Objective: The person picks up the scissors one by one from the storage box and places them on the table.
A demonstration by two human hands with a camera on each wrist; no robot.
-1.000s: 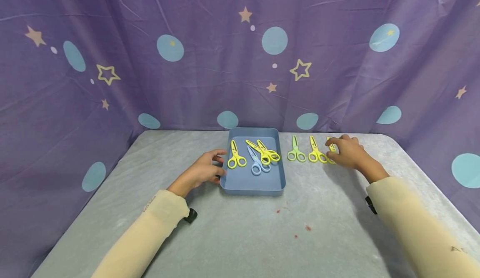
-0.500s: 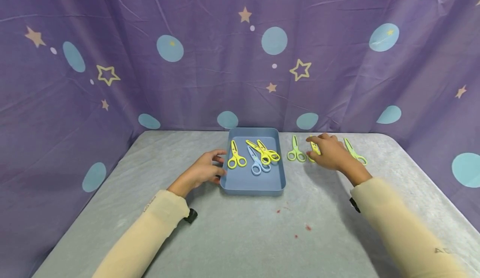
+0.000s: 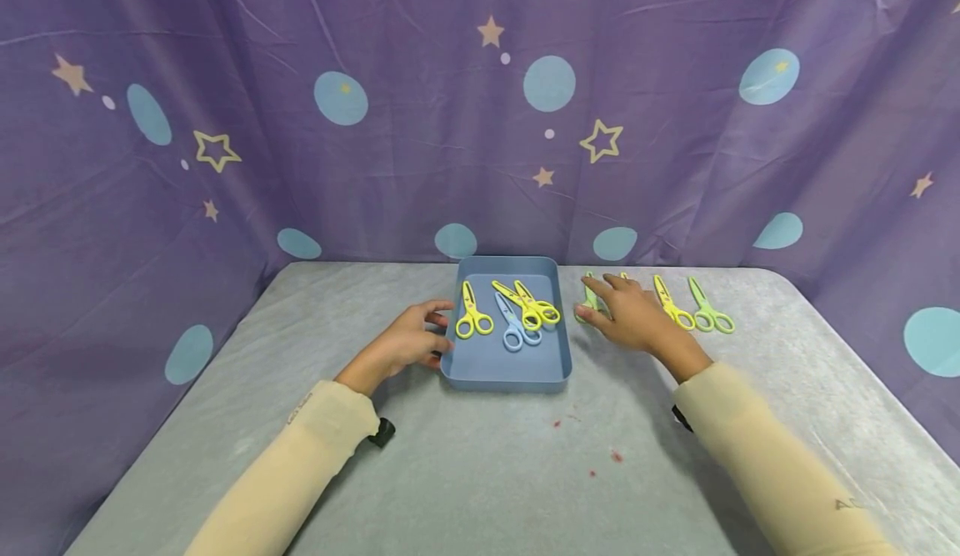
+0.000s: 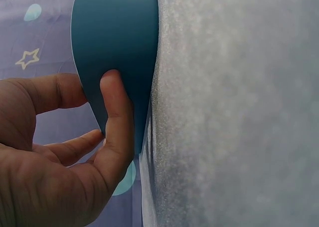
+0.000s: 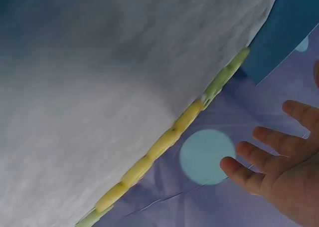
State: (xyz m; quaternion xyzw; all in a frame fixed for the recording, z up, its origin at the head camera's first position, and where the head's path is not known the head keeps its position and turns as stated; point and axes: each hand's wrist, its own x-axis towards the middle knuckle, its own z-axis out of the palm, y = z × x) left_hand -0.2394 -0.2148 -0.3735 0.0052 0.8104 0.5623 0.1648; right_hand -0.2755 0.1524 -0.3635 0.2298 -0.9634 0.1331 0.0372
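Note:
A blue-grey tray [image 3: 507, 371] holds several plastic craft scissors, among them single yellow scissors [image 3: 472, 316], blue scissors [image 3: 514, 328] and crossed yellow scissors. My left hand [image 3: 405, 339] holds its left wall; in the left wrist view one fingertip lies on the outer wall and another digit reaches over the rim. To the right of the tray, more scissors form a row: light green scissors [image 3: 589, 283], yellow scissors mostly hidden under my right hand [image 3: 633, 314], yellow scissors [image 3: 670, 300] and green scissors [image 3: 707, 310]. In the right wrist view that hand's fingers are spread, holding nothing.
A grey cloth-like surface covers the table [image 3: 480, 473], with small red marks [image 3: 617, 456] in front of the tray. A purple curtain [image 3: 420, 164] with stars and dots hangs right behind the table's back edge.
My right hand has moved left along the scissors row, uncovering the right-hand yellow and green scissors and now covering those nearer the tray. Left hand, tray and scissors stay in place.

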